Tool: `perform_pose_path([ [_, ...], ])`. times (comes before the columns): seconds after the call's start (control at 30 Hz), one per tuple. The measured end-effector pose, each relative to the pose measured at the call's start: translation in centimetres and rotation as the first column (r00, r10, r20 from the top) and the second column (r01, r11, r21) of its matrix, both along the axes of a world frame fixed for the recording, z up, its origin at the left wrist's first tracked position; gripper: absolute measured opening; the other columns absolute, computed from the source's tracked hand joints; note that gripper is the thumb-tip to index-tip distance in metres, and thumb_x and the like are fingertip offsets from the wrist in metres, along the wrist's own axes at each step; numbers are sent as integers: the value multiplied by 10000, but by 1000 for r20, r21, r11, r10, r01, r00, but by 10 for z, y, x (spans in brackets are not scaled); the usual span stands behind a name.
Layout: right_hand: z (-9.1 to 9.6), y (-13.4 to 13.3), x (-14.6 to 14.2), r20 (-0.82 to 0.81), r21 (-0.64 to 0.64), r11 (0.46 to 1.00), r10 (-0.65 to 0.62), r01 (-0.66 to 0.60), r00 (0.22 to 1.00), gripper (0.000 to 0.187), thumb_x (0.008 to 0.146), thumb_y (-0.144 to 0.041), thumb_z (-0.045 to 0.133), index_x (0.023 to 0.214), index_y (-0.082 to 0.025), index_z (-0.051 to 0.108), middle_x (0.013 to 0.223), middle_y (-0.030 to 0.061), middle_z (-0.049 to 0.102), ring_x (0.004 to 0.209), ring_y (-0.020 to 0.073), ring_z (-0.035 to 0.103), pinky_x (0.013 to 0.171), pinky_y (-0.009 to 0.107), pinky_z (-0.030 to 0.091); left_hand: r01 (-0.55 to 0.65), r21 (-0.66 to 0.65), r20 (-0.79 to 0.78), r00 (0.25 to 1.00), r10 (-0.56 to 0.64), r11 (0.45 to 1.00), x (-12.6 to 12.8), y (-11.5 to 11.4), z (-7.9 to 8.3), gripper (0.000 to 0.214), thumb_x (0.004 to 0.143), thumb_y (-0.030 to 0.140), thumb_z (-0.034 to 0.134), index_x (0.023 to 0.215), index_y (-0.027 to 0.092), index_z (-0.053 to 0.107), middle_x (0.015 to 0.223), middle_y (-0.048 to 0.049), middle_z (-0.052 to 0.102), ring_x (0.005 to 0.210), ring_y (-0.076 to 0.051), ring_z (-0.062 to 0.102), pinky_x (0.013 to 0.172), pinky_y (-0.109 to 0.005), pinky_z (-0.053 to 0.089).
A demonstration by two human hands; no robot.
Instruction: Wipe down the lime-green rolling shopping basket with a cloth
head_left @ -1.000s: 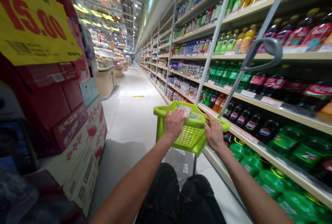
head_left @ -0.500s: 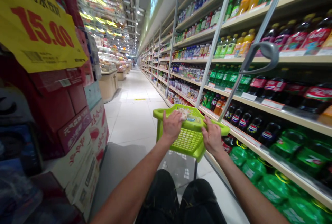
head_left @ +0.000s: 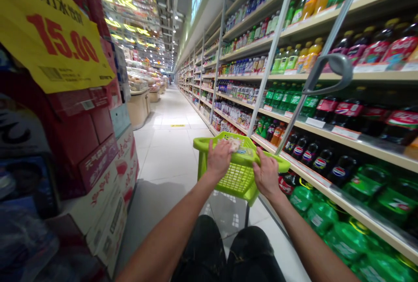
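Note:
In front of my knees stands a lime-green shopping basket with lattice sides. Near its rim is a small pale pinkish packet, partly covered by the fingers of my left hand, which is closed on it. Its contents are too small to make out. My right hand grips the near rim toward the right corner, fingers over the top and thumb below. A long metal pull handle with a grey grip leans up to the right from the basket. Most of the basket's inside is hidden.
Shelves of bottled drinks line the right side, with large green bottles at the bottom. Stacked cartons under a yellow price sign stand close on the left. A tiled aisle runs ahead past wooden display counters.
The surroundings have shifted slightly right and down in view. Both hands stay at the basket with almost the same hold, the left fingers a touch farther right.

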State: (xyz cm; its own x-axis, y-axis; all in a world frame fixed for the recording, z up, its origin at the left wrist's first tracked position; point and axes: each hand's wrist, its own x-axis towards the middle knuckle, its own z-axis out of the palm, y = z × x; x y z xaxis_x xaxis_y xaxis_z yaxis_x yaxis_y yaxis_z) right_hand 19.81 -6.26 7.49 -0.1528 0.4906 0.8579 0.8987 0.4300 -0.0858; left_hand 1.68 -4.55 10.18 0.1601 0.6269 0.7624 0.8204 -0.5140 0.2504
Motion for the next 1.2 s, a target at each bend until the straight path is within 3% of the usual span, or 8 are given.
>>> perform_pose_path([
  [0.13,-1,-1,3,38,4,1000,8,-8,999,470,869,-328,304,1318,-192,285,1039,96,587,948,222,519,873,414,310,116,47,-99,989,-111,992,14,-4,-2,279,860,267,359,1069,230,540,1177,-31,580,1153,-160,461,1069,-493,119],
  [0.3,-2,-1,3,36,9,1000,21,-21,999,469,864,-313,311,1318,-200,287,1086,95,580,977,226,515,887,414,303,-199,-39,140,969,202,979,-51,10,-3,274,849,249,356,1038,235,553,1182,-61,573,1124,-201,488,1036,-573,94],
  [0.37,-1,-1,0,21,17,1000,15,-16,1000,474,861,-311,313,1320,-196,289,1086,95,581,966,226,520,880,410,309,-226,-71,188,954,236,972,-56,11,-1,279,846,236,349,1033,228,556,1178,-67,575,1123,-201,490,1034,-563,123],
  [0.6,-2,-3,5,37,32,999,11,-13,999,460,862,-296,324,1311,-196,302,1070,97,585,978,225,517,877,406,314,74,-7,-59,996,-74,997,-18,-1,4,275,847,256,366,1047,222,552,1148,-37,598,1106,-171,501,1068,-506,73],
  [0.77,-4,-2,6,27,31,999,20,-21,999,459,853,-294,329,1302,-198,320,1100,96,579,980,227,518,881,413,313,-202,-113,140,966,217,973,-66,16,7,273,840,241,352,1020,229,557,1132,-63,606,1044,-204,543,1034,-568,96],
  [1.03,-2,-5,4,31,45,999,14,-15,999,458,856,-295,322,1305,-210,316,1090,91,582,965,227,525,860,401,318,142,30,-64,988,-140,989,17,-13,1,282,859,293,354,1043,227,558,1120,-30,614,1084,-166,514,1071,-489,93],
  [1.1,-2,-6,6,40,44,999,19,-21,999,457,857,-291,325,1306,-201,315,1103,95,577,976,227,521,860,397,320,144,26,-79,987,-142,989,11,-13,0,284,861,287,351,1048,224,555,1136,-37,605,1093,-171,508,1069,-500,86],
  [1.2,-3,-6,6,32,54,998,12,-13,999,454,858,-284,330,1302,-193,320,1093,96,583,983,224,519,869,396,317,-35,-26,29,999,35,999,-26,-1,-3,278,847,244,358,1036,207,559,1149,-58,595,1102,-197,501,1047,-535,132],
])
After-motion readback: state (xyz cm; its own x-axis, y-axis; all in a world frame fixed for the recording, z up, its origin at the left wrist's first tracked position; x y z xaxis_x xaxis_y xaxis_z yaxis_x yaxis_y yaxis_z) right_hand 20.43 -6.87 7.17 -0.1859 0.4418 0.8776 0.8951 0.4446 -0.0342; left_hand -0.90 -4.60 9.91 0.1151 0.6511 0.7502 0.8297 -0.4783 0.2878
